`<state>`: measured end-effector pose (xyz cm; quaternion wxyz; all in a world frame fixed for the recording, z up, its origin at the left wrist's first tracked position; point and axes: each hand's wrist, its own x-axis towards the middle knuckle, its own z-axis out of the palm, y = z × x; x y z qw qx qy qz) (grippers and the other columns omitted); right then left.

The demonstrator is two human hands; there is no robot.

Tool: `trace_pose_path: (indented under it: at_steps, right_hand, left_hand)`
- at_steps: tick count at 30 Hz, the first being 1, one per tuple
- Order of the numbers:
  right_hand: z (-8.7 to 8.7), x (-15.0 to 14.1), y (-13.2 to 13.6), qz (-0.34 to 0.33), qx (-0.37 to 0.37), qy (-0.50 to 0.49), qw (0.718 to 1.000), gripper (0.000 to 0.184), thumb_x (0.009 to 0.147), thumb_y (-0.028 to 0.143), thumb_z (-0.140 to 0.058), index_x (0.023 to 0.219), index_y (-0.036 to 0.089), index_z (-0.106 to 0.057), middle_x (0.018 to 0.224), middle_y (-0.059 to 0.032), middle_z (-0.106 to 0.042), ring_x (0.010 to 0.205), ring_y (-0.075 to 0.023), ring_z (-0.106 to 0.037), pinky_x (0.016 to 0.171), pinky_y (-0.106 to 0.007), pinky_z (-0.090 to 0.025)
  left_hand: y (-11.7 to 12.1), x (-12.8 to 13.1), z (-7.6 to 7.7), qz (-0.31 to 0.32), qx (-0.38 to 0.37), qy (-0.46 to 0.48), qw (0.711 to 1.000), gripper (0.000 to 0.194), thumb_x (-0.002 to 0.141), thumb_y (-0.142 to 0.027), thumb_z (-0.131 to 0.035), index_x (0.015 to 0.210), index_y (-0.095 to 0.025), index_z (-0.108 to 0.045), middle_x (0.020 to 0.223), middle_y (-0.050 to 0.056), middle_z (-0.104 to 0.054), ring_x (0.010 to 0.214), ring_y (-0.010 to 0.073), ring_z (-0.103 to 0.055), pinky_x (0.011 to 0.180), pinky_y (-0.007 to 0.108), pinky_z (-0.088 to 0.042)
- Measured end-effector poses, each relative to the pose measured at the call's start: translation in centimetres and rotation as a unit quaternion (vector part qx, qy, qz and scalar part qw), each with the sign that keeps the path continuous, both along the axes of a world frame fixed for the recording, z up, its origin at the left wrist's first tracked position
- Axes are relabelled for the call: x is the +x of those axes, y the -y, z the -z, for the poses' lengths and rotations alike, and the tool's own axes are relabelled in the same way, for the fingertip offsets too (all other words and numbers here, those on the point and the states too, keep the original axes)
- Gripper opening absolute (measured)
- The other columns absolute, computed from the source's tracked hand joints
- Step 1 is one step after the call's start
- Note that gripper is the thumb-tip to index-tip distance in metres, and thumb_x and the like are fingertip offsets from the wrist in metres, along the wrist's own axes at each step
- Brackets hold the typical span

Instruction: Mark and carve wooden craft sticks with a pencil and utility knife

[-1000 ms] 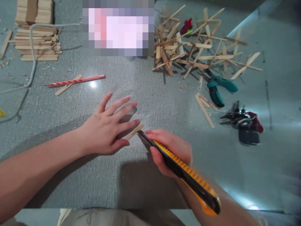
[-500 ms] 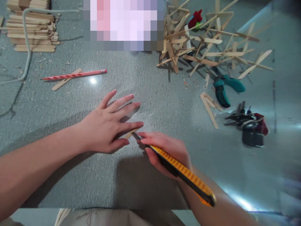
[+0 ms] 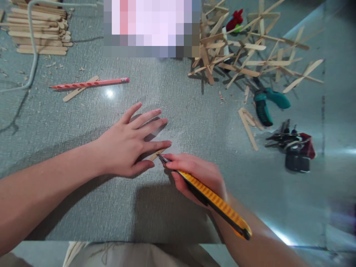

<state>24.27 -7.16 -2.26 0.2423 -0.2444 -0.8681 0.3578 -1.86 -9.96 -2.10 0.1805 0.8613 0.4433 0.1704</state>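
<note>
Left fingers (image 3: 158,145) splay wide, right fingers (image 3: 183,163) grip a utility knife (image 3: 214,197); the craft stick (image 3: 154,157), probably light, stiff, wants pinning near one end.

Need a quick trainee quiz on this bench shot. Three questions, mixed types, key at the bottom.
1. Multiple choice: what holds the long yellow-and-black utility knife?
A) the left hand
B) the right hand
C) both hands

2. True or false: the slim pink pencil with darker spots lies across a flat, round-ended wooden stick.

3. Short answer: the narrow pale wooden strip at the knife's blade shows between which two fingers of the spread left hand?

Key:
1. B
2. True
3. The thumb and index finger
</note>
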Motion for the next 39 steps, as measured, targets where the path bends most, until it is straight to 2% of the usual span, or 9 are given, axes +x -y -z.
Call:
trace_pose_path:
  at_steps: [7,10,16,22,25,31,36,39]
  right_hand:
    - [-0.34,-0.22,0.07,0.003,0.0,0.001,1.0,0.034,0.091,0.009,-0.059,0.114,0.034,-0.066,0.117,-0.0021,-0.081,0.101,-0.022,-0.081,0.091,-0.037,-0.07]
    - [-0.54,-0.28,-0.14,-0.006,0.014,0.0,1.0,0.032,0.09,0.009,-0.059,0.113,0.031,-0.065,0.114,-0.0036,-0.082,0.099,-0.0217,-0.082,0.089,-0.036,-0.07]
    - [-0.41,-0.35,-0.3,-0.012,0.034,-0.017,0.999,0.03,0.09,0.007,-0.058,0.111,0.027,-0.067,0.112,-0.0053,-0.082,0.097,-0.0204,-0.082,0.087,-0.031,-0.069]
    - [-0.3,-0.29,-0.32,-0.002,0.033,-0.01,0.999,0.029,0.091,0.01,-0.058,0.11,0.03,-0.065,0.112,-0.0044,-0.083,0.096,-0.0224,-0.082,0.085,-0.037,-0.071]
    - [-0.47,-0.3,-0.48,0.002,0.032,-0.004,0.999,0.025,0.093,0.011,-0.059,0.109,0.03,-0.065,0.108,-0.0031,-0.083,0.094,-0.022,-0.083,0.083,-0.036,-0.071]
    - [-0.36,-0.32,-0.44,-0.004,0.03,-0.003,1.0,0.03,0.093,0.01,-0.058,0.112,0.032,-0.064,0.111,-0.0044,-0.083,0.095,-0.0225,-0.082,0.081,-0.036,-0.072]
    - [-0.48,-0.34,-0.08,0.004,0.036,0.005,0.999,0.03,0.091,0.009,-0.06,0.111,0.031,-0.067,0.113,-0.0044,-0.083,0.096,-0.0229,-0.082,0.087,-0.037,-0.071]
    - [-0.96,-0.52,-0.01,0.005,0.02,0.01,1.0,0.029,0.09,0.009,-0.061,0.109,0.03,-0.069,0.11,-0.0044,-0.083,0.094,-0.0223,-0.082,0.086,-0.035,-0.07]
  left_hand:
    - [0.1,0.21,-0.17,0.001,0.003,-0.038,0.999,0.057,0.09,-0.039,-0.074,0.144,-0.026,-0.063,0.168,0.006,-0.043,0.16,0.0419,-0.028,0.128,0.073,-0.008]
    - [0.01,0.15,-0.11,0.006,0.016,-0.044,0.999,0.054,0.093,-0.04,-0.068,0.145,-0.028,-0.063,0.167,0.006,-0.044,0.159,0.0429,-0.03,0.127,0.074,-0.009]
    - [-0.08,-0.1,-0.13,0.009,0.001,-0.082,0.997,0.053,0.1,-0.052,-0.054,0.149,-0.032,-0.059,0.169,0.004,-0.041,0.161,0.0402,-0.026,0.131,0.068,-0.005]
    - [-0.04,-0.16,0.03,0.012,0.008,-0.084,0.996,0.053,0.1,-0.053,-0.055,0.15,-0.034,-0.059,0.17,0.005,-0.04,0.161,0.0397,-0.027,0.131,0.067,-0.006]
    - [-0.07,-0.17,0.09,0.011,0.006,-0.078,0.997,0.053,0.099,-0.053,-0.056,0.149,-0.035,-0.059,0.17,0.005,-0.04,0.16,0.0397,-0.028,0.131,0.068,-0.007]
    - [-0.07,-0.13,-0.1,0.012,-0.005,-0.078,0.997,0.053,0.1,-0.052,-0.057,0.149,-0.035,-0.059,0.171,0.004,-0.038,0.16,0.0408,-0.028,0.131,0.067,-0.006]
    - [-0.17,-0.04,-0.2,0.015,-0.004,-0.089,0.996,0.054,0.1,-0.052,-0.055,0.15,-0.032,-0.059,0.17,0.004,-0.04,0.159,0.0411,-0.029,0.131,0.067,-0.006]
    - [-0.39,0.05,-0.13,0.026,0.0,-0.089,0.996,0.055,0.099,-0.051,-0.055,0.151,-0.031,-0.058,0.17,0.005,-0.039,0.16,0.04,-0.029,0.131,0.067,-0.006]
